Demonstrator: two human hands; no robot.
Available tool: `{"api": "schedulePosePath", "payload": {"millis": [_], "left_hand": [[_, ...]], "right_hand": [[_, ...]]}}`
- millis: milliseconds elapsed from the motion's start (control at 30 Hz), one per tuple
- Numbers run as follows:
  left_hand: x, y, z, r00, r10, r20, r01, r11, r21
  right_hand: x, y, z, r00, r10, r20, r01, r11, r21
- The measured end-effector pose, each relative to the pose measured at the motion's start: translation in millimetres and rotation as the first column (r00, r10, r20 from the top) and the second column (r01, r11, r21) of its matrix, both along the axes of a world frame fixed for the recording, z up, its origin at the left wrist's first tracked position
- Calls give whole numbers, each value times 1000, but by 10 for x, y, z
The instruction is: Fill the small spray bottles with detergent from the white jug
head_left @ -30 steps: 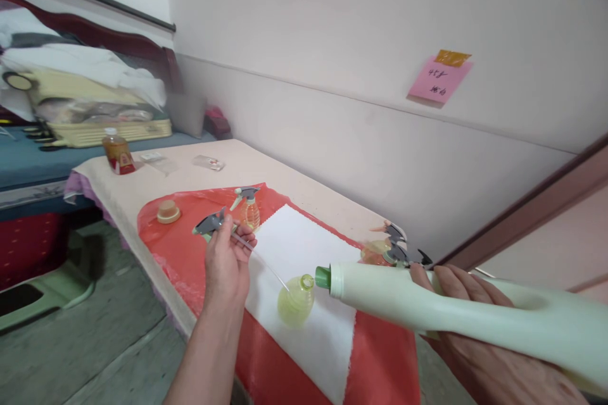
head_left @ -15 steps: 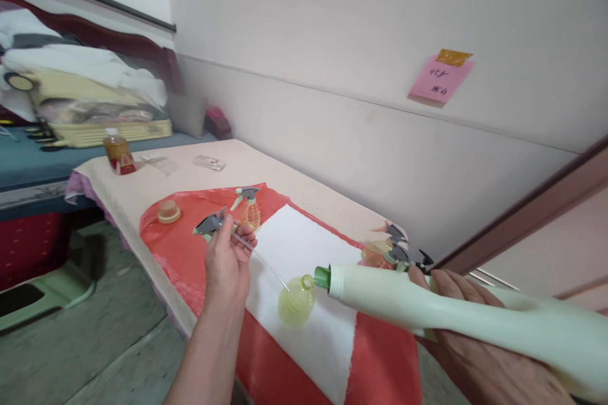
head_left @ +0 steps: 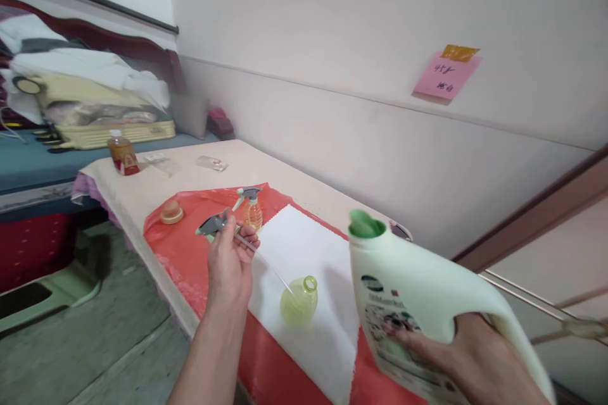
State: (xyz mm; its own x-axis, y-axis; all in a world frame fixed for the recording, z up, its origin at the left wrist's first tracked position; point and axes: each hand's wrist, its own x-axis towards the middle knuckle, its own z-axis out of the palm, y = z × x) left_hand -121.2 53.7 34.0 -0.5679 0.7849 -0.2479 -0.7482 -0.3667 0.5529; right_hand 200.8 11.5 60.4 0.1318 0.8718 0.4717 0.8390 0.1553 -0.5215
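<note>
My left hand (head_left: 234, 248) is closed round a grey spray head (head_left: 213, 223), whose long clear dip tube (head_left: 273, 266) slants down toward the green bottle. That small translucent green spray bottle (head_left: 298, 305) stands without a top on a white sheet (head_left: 327, 329). In my right hand (head_left: 470, 351) is the handle of a large pale green detergent jug (head_left: 403, 304). The jug's uncapped mouth, with a green pouring spout (head_left: 365, 225), points upward, apart from the bottle. Behind my left hand, an orange spray bottle (head_left: 253, 212) stands with its trigger head on.
Red plastic sheeting (head_left: 175, 253) lies under the white sheet. A beige cap (head_left: 171, 212) rests on it at left. Farther back on the table are a bottle of amber liquid (head_left: 123, 155) and clear packets (head_left: 211, 163). The wall bears a pink note (head_left: 447, 76). A stool (head_left: 52, 285) stands at left.
My right hand has tilted the jug from lying nearly level, spout at the bottle's mouth, to more upright and away. The jug now covers the spray bottles at right. My left hand has barely moved.
</note>
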Motion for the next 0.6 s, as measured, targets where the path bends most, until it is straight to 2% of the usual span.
{"api": "schedulePosePath", "payload": {"millis": [67,133,233,333,467,533,600], "left_hand": [[8,2,-10,1000,-2,-16,2,1000,1],[14,10,-24,999,-4,-32,4,1000,4],[19,28,-41,999,-8,-42,8,1000,0],[41,42,-45,998,-14,-61,14,1000,-5],[131,49,-38,990,-32,-138,30,999,-14],[192,54,-41,982,-33,-187,30,999,-19],[252,64,-49,973,-26,-230,25,1000,-10]], "right_hand": [[-168,96,-11,993,-35,-117,19,991,-135],[-377,216,-55,940,-58,-337,-12,979,-202],[-678,490,-274,839,-39,-543,-4,997,-78],[-896,866,-688,795,-24,-606,26,1000,-4],[-1004,1243,-1220,781,-57,-622,77,997,5],[-981,1241,-1362,798,-43,-602,64,998,14],[-929,1076,-1431,820,-3,-573,15,1000,16]]}}
